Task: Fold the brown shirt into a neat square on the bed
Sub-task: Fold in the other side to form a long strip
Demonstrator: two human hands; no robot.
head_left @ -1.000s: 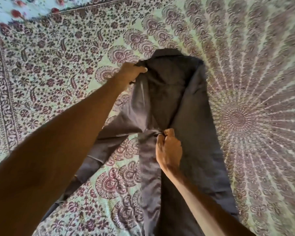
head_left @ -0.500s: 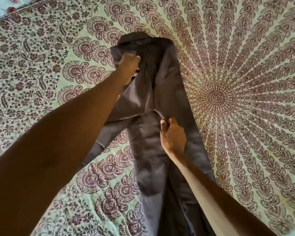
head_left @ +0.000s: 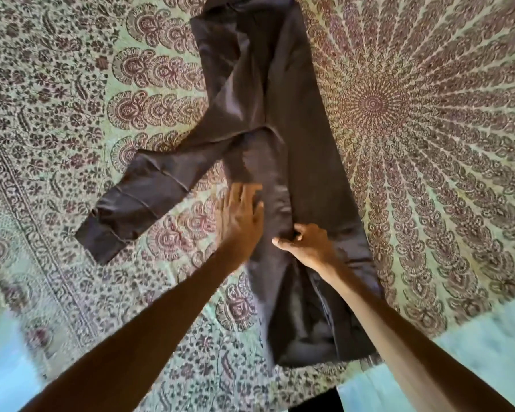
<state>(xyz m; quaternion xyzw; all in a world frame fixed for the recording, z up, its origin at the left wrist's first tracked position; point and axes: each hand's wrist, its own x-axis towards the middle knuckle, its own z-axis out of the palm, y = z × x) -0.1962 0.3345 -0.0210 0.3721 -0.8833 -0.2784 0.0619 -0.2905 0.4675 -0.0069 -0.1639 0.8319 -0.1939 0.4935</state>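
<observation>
Left hand (head_left: pixel 240 217) moved from collar (head_left: pixel 220 3) down brown shirt (head_left: pixel 304 144), now flat, fingers straight. Shirt lengthwise, collar far. Right hand (head_left: pixel 305 245) pinches cloth.

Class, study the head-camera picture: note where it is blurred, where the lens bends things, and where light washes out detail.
Head view: the left hand is smeared by motion blur, while the right hand pinching the brown shirt looks sharper; head view: the wide lens curves the bedspread border at the left; head view: the bottom corners are pale and washed out, without detail.
</observation>
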